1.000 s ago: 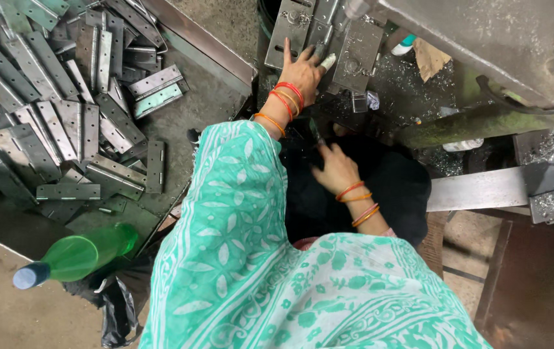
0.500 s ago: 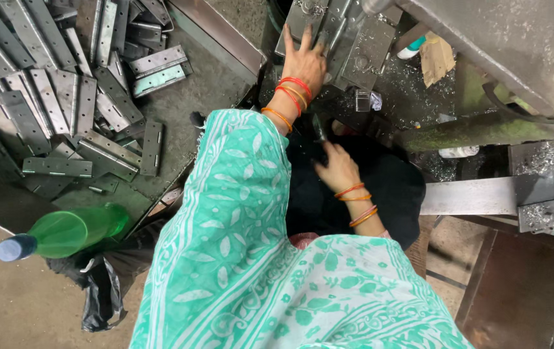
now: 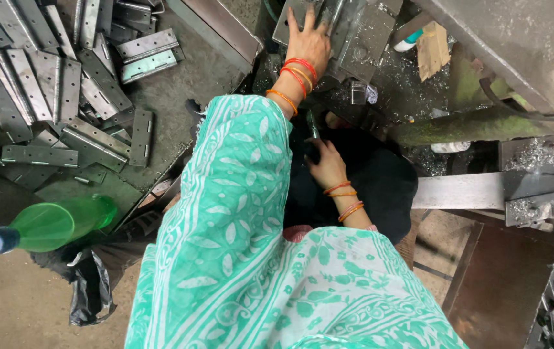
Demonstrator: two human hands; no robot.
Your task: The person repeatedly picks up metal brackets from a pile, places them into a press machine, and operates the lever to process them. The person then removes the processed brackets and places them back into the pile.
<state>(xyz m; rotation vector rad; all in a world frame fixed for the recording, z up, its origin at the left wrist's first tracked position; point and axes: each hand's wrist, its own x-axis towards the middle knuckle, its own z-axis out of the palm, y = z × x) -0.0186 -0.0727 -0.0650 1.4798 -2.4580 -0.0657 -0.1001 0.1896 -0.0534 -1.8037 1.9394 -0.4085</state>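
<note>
My left hand (image 3: pixel 307 40), with red and orange bangles on the wrist, reaches forward and lies flat with fingers spread on a stack of grey metal plates (image 3: pixel 362 35) at the top of the view. My right hand (image 3: pixel 326 167), also in bangles, is curled around a slim dark tool (image 3: pixel 312 127) that points upward, just over a black cloth (image 3: pixel 380 178) on my lap. A green and white patterned drape (image 3: pixel 238 213) covers my left arm and hides what lies under it.
A heap of long grey metal hinges (image 3: pixel 51 84) fills the tray at the left. A green plastic bottle (image 3: pixel 51 225) with a blue cap lies beside a black bag (image 3: pixel 89 291). A green machine bar (image 3: pixel 464 126), a steel bar (image 3: pixel 471 190) and metal shavings (image 3: pixel 529 155) are at the right.
My left hand has spread flatter on the metal plates. My right hand has stayed by the dark tool. The view has shifted slightly.
</note>
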